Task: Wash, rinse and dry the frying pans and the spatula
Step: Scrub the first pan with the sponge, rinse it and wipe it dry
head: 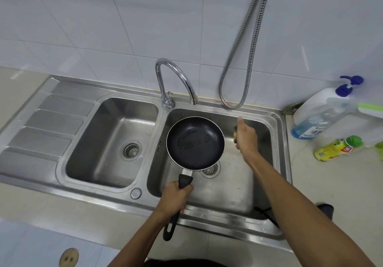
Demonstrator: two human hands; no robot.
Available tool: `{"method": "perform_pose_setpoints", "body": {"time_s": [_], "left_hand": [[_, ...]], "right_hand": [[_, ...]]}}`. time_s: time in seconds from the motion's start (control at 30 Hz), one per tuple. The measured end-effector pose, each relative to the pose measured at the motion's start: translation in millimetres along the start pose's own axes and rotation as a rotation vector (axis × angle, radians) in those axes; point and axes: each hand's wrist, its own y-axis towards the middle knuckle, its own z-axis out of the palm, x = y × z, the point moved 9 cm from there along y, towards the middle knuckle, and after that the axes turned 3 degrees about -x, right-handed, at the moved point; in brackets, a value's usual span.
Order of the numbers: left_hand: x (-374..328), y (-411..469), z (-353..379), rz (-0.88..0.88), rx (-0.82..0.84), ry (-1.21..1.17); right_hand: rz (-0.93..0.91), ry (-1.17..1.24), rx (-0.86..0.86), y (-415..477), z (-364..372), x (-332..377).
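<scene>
One frying pan (195,141) is being held level over the right basin (238,194) by its handle, gripped shut in the left hand (176,196). A sponge (235,135) is being clutched in the right hand (246,137), just right of the pan. Washing step is being started, likely; scrubbing the liquid ring is needed next. Three bottles (337,147) are standing on the bench (331,184), far right. No spatula or second pan is being seen.

A frying pan (195,140) is held over the right basin (238,192) (beneath the faucet (176,80)), with bottles (323,111) set on the counter (342,184) to its right.
</scene>
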Motion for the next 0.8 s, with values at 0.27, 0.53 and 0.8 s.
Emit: {"method": "perform_pose_setpoints", "body": {"time_s": [0.27,0.53,0.8], "left_hand": [[2,4,18,-0.027,0.041,-0.044],[8,4,31,-0.062,0.069,-0.011],[2,7,40,-0.081,0.093,-0.047]], "right_hand": [[-0.312,-0.527,-0.313,42,-136,-7],[-0.164,-0.993,-0.092,61,-122,-149],[-0.162,-1.076,-0.112,63,-127,-126]]}}
